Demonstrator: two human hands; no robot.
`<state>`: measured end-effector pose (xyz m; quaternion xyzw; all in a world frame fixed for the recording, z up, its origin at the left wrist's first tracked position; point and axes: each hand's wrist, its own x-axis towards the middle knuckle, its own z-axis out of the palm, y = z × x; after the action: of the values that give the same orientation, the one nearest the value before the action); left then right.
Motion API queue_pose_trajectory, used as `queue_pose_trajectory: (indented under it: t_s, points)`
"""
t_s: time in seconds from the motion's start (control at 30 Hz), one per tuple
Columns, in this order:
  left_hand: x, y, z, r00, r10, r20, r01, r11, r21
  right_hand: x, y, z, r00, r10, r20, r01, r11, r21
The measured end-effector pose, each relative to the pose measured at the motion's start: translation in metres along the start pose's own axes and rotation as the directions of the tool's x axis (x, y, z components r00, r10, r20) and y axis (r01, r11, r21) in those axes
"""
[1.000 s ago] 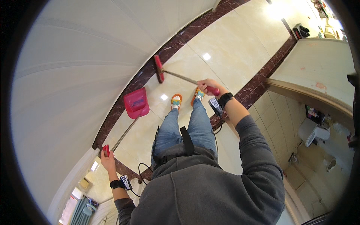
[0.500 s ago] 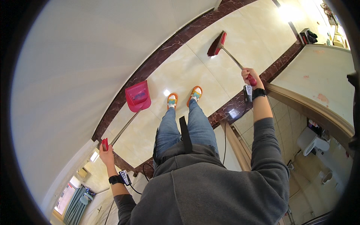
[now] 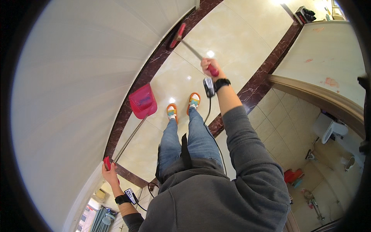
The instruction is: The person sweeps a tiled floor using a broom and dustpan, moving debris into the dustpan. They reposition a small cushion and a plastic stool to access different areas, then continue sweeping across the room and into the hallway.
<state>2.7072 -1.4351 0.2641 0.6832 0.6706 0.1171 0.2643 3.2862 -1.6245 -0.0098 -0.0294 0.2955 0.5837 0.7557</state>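
Note:
My right hand (image 3: 209, 66) is closed round the pink-red grip of a broom (image 3: 178, 36), stretched out in front of me. The broom's red head is at the dark marble border beside the left wall, its metal handle slanting back to my hand. At the left, my left hand (image 3: 111, 174) is wrapped round the red grip at the top of a long-handled dustpan (image 3: 142, 101). The pink pan lies by the border, ahead and left of my feet, its open side away from me. Some small darker patches show inside the pan.
A white wall (image 3: 89, 77) runs along the left. Cream tiles (image 3: 232, 42) lie between the dark marble strips. At the right, a doorway with a wooden frame (image 3: 320, 101) opens on a bathroom with a toilet (image 3: 334, 130). A dark box (image 3: 305, 15) stands at the far right.
My right hand has swung the broom leftward across the tiles to the wall border. The dustpan stays nearly in place, while my left hand is slightly lower in view.

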Motion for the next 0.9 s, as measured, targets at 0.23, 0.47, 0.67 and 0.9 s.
queue_pose_trajectory:
  t_s: [0.23, 0.47, 0.67, 0.9]
  points:
    - [-0.007, 0.04, 0.002, 0.989, 0.146, -0.004, -0.144, 0.981, 0.129, -0.058, -0.083, -0.048, 0.987, -0.144, 0.071, 0.137, 0.985, 0.106]
    - [-0.001, 0.046, 0.019, 0.974, 0.225, 0.018, -0.226, 0.97, 0.094, -0.172, 0.01, -0.052, 0.874, -0.431, -0.224, 0.323, 0.861, -0.393]
    - [0.008, 0.066, 0.032, 0.971, 0.232, 0.056, -0.239, 0.941, 0.241, -0.236, 0.078, -0.049, 0.949, -0.151, -0.278, 0.014, 0.897, -0.441]
    - [0.027, 0.089, 0.041, 0.953, 0.284, 0.108, -0.301, 0.931, 0.208, -0.194, 0.055, -0.045, 0.903, -0.015, -0.428, -0.282, 0.732, -0.62]
